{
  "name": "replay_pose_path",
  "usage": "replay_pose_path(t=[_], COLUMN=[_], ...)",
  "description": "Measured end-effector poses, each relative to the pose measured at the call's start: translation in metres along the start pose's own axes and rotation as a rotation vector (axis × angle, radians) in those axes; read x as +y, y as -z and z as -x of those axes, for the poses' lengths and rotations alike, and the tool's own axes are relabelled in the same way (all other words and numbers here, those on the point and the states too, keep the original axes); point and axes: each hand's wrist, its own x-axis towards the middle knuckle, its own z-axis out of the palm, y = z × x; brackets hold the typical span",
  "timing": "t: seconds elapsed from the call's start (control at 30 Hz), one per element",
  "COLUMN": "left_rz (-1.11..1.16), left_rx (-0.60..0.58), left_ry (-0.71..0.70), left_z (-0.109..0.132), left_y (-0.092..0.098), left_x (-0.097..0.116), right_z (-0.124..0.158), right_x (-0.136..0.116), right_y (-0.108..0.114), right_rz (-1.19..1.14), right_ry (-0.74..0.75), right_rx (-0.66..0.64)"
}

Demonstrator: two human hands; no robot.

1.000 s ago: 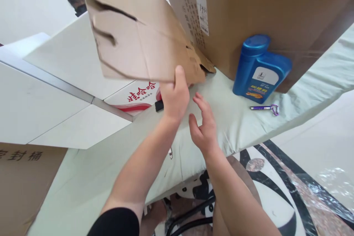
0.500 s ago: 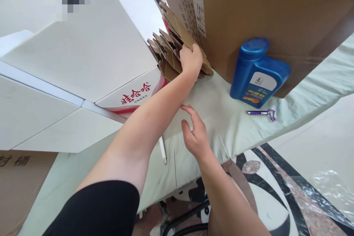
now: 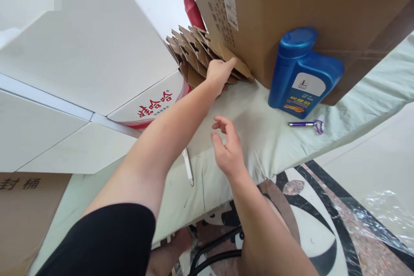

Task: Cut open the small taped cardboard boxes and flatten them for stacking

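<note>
My left hand (image 3: 220,74) reaches forward and is closed around the cardboard dividers (image 3: 194,54), its thumb on the rightmost piece and its other fingers partly hidden. Several of these brown, notched dividers stand on edge, leaning together between a white carton and a big brown box. Lower down, my right hand (image 3: 227,146) hovers over the cloth with nothing in it, fingers loosely curled and thumb apart. Near my left forearm lies a white pen-like tool (image 3: 188,168).
The white carton (image 3: 142,108) with red lettering stands at left, the large brown box (image 3: 258,17) behind. A blue bottle (image 3: 297,77) and a purple penlight-like item (image 3: 304,124) are at right. A red bottle (image 3: 193,10) stands behind the dividers. Pale cloth (image 3: 255,138) covers the table.
The divider piece under my left hand, which stuck up above the others, is now lower and nearly level with them. More of the red bottle shows. My right hand stays nearly in place.
</note>
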Motion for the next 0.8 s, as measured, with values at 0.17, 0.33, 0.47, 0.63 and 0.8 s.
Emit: replay_pose_path(t=[0.17, 0.33, 0.47, 0.63, 0.8], left_rz=[0.076, 0.323, 0.552, 0.821, 1.031], left_rx=[-0.150, -0.029, 0.157, 0.351, 0.370], left_ry=[0.249, 0.393, 0.454, 0.427, 0.423], left_z=[0.104, 0.201, 0.254, 0.298, 0.322], left_y=[0.080, 0.182, 0.243, 0.284, 0.297], left_x=[-0.035, -0.087, -0.132, -0.170, -0.189], right_z=[0.001, 0.008, 0.021, 0.047, 0.084], right_x=[0.000, 0.002, 0.008, 0.017, 0.032], right_y=[-0.004, -0.018, -0.034, -0.065, -0.105], right_rz=[-0.047, -0.037, 0.023, 0.152, 0.325], right_ry=[-0.084, -0.148, -0.193, -0.180, -0.098], right_rx=[0.010, -0.065, -0.140, -0.274, -0.499])
